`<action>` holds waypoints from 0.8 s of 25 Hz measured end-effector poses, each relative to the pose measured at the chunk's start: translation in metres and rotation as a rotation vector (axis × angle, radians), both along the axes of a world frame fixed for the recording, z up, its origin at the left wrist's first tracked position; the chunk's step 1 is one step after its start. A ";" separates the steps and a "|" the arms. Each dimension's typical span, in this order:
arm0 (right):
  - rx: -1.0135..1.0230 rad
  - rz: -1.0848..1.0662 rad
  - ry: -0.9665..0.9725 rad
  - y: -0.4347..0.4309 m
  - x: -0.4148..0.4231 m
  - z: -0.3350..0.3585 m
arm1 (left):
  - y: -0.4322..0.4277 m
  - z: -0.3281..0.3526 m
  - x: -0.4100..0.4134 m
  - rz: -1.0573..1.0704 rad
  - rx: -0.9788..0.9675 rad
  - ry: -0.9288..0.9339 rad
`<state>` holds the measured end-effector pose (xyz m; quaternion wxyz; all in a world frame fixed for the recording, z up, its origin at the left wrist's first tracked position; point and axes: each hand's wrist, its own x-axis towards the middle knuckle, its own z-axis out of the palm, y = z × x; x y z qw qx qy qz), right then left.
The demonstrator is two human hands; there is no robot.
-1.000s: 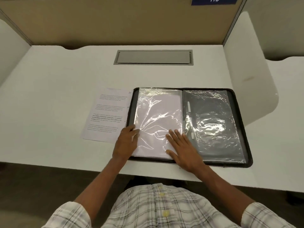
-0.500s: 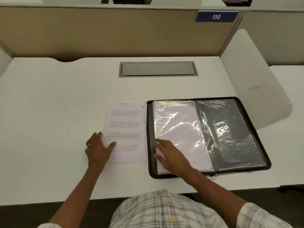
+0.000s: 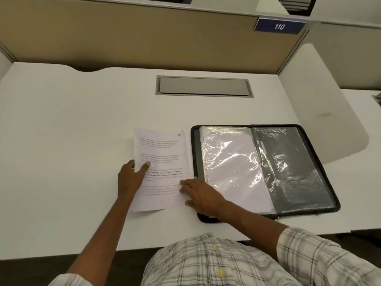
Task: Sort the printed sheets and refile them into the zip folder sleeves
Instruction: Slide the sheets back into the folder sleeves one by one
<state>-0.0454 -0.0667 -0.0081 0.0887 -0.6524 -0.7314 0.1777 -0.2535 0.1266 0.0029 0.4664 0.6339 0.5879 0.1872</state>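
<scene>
A black zip folder [image 3: 327, 182] lies open on the white desk, right of centre. Its left clear sleeve [image 3: 233, 162] holds white paper; its right sleeve [image 3: 292, 166] looks dark. A stack of printed sheets [image 3: 162, 149], marked "30" at the top corner, lies just left of the folder. My left hand [image 3: 131, 178] grips the stack's left edge, thumb on top of the page. My right hand [image 3: 201, 195] rests with spread fingers on the stack's lower right edge, its wrist over the folder's near-left corner.
A grey cable hatch [image 3: 204, 86] is set into the desk [image 3: 72, 131] behind the papers. A tan partition [image 3: 144, 38] closes the back, with a blue "110" label [image 3: 278, 26]. A white side divider [image 3: 321, 104] stands to the right of the folder.
My left hand went from the folder's left edge to the printed sheets and took their left edge. My right hand slid left off the sleeve onto the sheets. The view shifted.
</scene>
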 end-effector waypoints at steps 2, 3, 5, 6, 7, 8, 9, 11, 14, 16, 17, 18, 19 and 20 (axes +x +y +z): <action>-0.085 -0.101 0.208 0.001 0.004 0.010 | -0.013 0.018 -0.002 0.007 -0.012 -0.157; -0.097 -0.207 0.338 0.003 0.006 0.016 | -0.020 0.029 -0.002 -0.001 -0.025 -0.223; -0.064 -0.498 0.683 0.010 0.012 0.033 | -0.032 0.051 -0.001 -0.020 -0.051 -0.313; -0.061 -0.634 0.880 0.013 0.015 0.042 | -0.036 0.060 -0.001 -0.027 -0.060 -0.353; -0.062 -0.721 1.049 0.016 0.019 0.050 | -0.039 0.067 -0.002 -0.038 -0.066 -0.391; -0.052 -0.773 1.161 0.019 0.024 0.055 | -0.041 0.075 -0.002 -0.042 -0.072 -0.423; -0.036 -0.800 1.219 0.019 0.030 0.060 | -0.043 0.082 -0.002 -0.048 -0.077 -0.444; 0.002 -0.820 1.281 0.016 0.039 0.070 | -0.045 0.093 0.001 -0.054 -0.088 -0.453; 0.041 -0.837 1.330 0.001 0.056 0.081 | -0.051 0.100 0.015 -0.074 -0.118 -0.460; 0.068 -0.874 1.343 -0.016 0.075 0.085 | -0.057 0.095 0.033 -0.104 -0.162 -0.462; 0.082 -0.899 1.346 -0.026 0.087 0.086 | -0.060 0.091 0.044 -0.125 -0.188 -0.466; 0.098 -0.929 1.346 -0.037 0.101 0.086 | -0.064 0.088 0.057 -0.152 -0.219 -0.474; 0.111 -0.961 1.342 -0.049 0.117 0.086 | -0.069 0.084 0.071 -0.180 -0.248 -0.484; 0.124 -0.996 1.336 -0.064 0.136 0.087 | -0.077 0.081 0.090 -0.208 -0.271 -0.487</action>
